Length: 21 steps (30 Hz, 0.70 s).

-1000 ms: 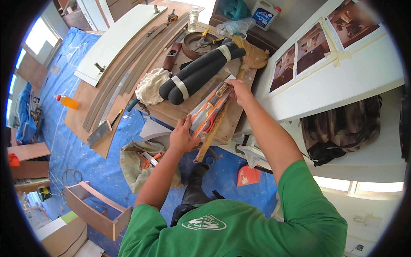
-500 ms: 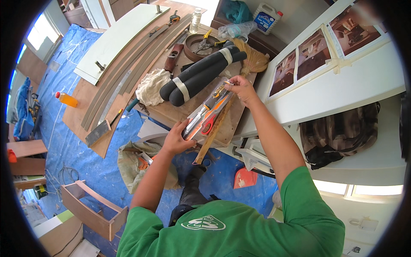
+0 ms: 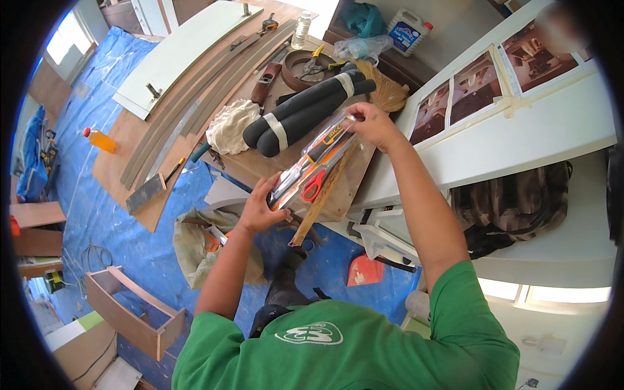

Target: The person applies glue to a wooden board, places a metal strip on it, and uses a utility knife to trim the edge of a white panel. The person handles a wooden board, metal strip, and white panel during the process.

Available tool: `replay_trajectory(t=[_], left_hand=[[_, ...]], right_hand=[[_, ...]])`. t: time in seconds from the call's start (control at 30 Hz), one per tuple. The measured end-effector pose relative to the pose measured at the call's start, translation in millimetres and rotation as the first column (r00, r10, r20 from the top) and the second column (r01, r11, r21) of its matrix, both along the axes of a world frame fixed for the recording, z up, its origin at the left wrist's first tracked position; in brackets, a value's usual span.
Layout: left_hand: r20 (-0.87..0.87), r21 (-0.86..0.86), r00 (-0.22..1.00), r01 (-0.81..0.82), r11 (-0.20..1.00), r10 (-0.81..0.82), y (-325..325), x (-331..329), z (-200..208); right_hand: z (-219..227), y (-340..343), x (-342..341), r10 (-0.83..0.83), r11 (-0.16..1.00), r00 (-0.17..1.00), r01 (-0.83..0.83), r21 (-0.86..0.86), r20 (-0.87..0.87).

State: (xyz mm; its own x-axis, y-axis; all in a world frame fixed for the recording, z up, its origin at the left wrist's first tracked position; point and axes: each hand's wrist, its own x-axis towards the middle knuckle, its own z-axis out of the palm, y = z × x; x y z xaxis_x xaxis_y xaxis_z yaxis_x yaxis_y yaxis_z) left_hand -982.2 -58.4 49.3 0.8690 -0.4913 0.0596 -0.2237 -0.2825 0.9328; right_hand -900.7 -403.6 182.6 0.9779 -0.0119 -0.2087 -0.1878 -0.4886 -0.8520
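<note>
A long, clear plastic package [image 3: 320,153] with an orange, black and silver tool inside is held between my hands above the bench; the tool's exact kind is unclear. My left hand [image 3: 260,207] grips its near end, fingers wrapped round the edge. At the far end, my right hand [image 3: 376,126] pinches the package between thumb and fingers. Red-handled scissors [image 3: 313,186] lie just below the package. Beside them runs the stick of a straw broom [image 3: 385,91]. Two black foam-like rolls [image 3: 304,109], bound with pale tape, lie just beyond the package.
Left of the rolls lie a white rag [image 3: 233,127] and a hand plane [image 3: 265,83]. Curved wooden strips [image 3: 188,123] and a white panel [image 3: 188,55] cover the left boards. An orange bottle [image 3: 101,140] stands further left. An open cloth bag [image 3: 195,250] sits on blue sheeting.
My hands have shifted the package slightly upward and left, and my right hand has turned more over its far end. Both hands keep hold of it. The view has moved slightly.
</note>
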Motion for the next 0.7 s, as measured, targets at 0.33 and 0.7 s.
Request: replay_trajectory(t=[0.33,0.7], left_hand=[[0.077,0.006,0.996,0.053,0.999,-0.053,7,17,23],[0.128,0.060,0.992,0.013,0.998,-0.021,2,9,29]], right_hand=[[58,-7,-14,0.108,0.994,0.994,-0.107,-0.025,0.028],[107,24,-32,0.092,0.939,0.993,-0.109,-0.326,-0.069]])
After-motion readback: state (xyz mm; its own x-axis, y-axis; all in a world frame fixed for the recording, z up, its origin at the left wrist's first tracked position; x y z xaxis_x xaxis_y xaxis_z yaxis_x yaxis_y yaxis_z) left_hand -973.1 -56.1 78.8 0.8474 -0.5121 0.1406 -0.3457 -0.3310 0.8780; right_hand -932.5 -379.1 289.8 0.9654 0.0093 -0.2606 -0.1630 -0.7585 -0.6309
